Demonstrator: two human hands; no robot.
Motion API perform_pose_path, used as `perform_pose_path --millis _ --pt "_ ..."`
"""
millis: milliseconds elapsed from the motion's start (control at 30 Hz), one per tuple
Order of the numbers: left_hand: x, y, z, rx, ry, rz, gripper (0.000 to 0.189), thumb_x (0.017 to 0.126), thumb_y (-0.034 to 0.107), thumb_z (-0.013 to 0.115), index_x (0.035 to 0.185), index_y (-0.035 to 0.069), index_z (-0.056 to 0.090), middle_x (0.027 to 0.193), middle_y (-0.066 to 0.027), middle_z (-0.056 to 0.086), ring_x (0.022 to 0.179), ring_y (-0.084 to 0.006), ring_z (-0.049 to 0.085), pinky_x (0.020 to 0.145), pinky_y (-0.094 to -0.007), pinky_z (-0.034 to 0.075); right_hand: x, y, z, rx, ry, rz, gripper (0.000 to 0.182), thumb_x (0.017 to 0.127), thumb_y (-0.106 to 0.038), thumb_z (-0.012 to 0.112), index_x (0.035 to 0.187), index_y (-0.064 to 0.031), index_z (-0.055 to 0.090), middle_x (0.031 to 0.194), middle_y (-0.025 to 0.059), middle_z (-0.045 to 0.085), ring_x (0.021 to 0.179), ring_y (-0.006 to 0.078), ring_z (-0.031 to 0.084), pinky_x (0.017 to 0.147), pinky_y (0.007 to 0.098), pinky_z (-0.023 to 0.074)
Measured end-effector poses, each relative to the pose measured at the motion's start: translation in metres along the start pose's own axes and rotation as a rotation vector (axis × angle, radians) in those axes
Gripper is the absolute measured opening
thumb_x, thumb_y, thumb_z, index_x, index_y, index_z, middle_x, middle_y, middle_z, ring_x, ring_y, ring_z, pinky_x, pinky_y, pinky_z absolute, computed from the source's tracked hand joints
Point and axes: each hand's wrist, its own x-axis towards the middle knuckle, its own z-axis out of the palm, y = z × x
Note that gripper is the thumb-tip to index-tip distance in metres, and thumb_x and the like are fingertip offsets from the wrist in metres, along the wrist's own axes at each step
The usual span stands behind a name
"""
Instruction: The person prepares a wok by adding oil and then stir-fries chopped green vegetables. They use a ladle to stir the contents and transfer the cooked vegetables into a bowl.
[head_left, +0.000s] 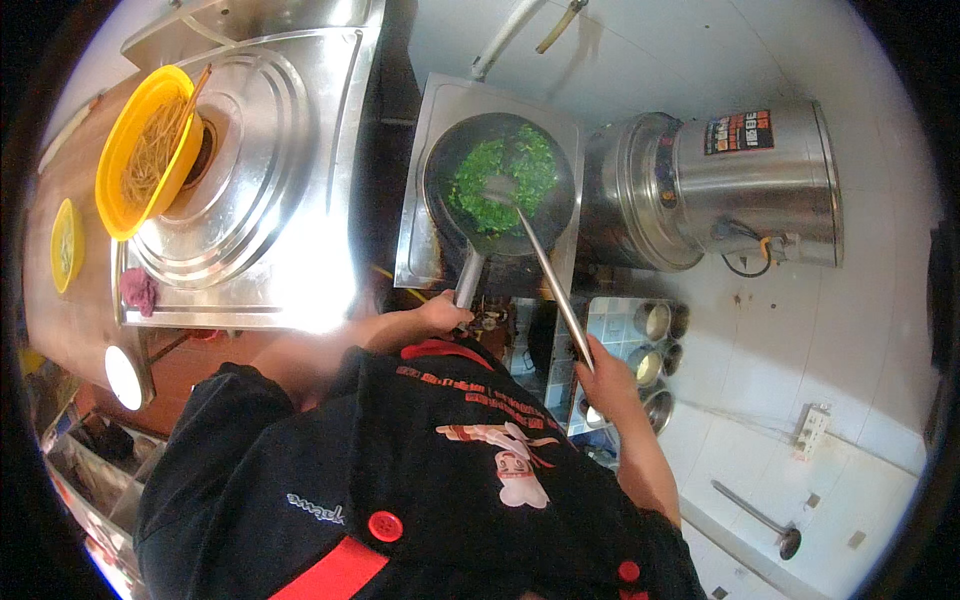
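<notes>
My left hand (444, 313) grips the metal handle (470, 279) of a dark wok (437, 161) that sits on a steel-topped stove (420, 255). Chopped green vegetables (517, 154) fill the middle of the wok. In my right hand (609, 375) is the long steel shaft of a wok spatula (555, 289). Its flat blade (500, 189) rests among the greens, partly covered by them. Both hands are on the near side of the wok, the right one farther out to the side.
Left of the stove, a yellow basin (112, 187) of noodle-like strands with chopsticks stands on a steel range top (315, 225). A purple cloth (139, 291) lies at its corner. Right are a large steel cooker (750, 187) and metal bowls (654, 321). A ladle (757, 517) lies farther right.
</notes>
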Motion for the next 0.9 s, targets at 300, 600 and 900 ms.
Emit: perform_pose_path --millis 300,600,900 --pt "0.007 -0.004 0.008 0.060 0.030 0.003 0.054 0.079 0.021 0.068 0.119 -0.003 0.041 0.090 -0.0135 0.062 0.071 -0.0201 0.062 0.058 -0.0343 0.049 0.085 -0.001 0.049 0.041 0.215 0.069 0.059 0.085 -0.022 0.055 0.139 -0.0098 0.034 0.095 0.0242 0.063 0.084 0.0427 0.061 0.074 0.0508 0.0491" --pt "-0.021 0.026 0.027 0.237 0.143 -0.063 0.052 0.082 0.023 0.067 0.118 -0.001 0.038 0.089 -0.0106 0.060 0.070 -0.0165 0.062 0.051 -0.0293 0.048 0.054 0.028 0.104 0.011 0.181 -0.082 0.063 0.085 -0.024 0.057 0.139 -0.0068 0.030 0.108 0.0217 0.059 0.086 0.0386 0.063 0.072 0.0479 0.0515" --pt "-0.012 -0.033 0.059 -0.012 0.387 -0.012 0.057 0.093 0.049 0.048 0.128 0.004 0.048 0.105 -0.0088 0.064 0.085 -0.0182 0.063 0.068 -0.0329 0.050 0.108 0.053 0.175 0.727 -0.140 -0.210 0.047 0.089 -0.026 0.060 0.128 -0.0044 0.044 0.095 0.0138 0.065 0.081 0.0245 0.064 0.067 0.0352 0.0504"
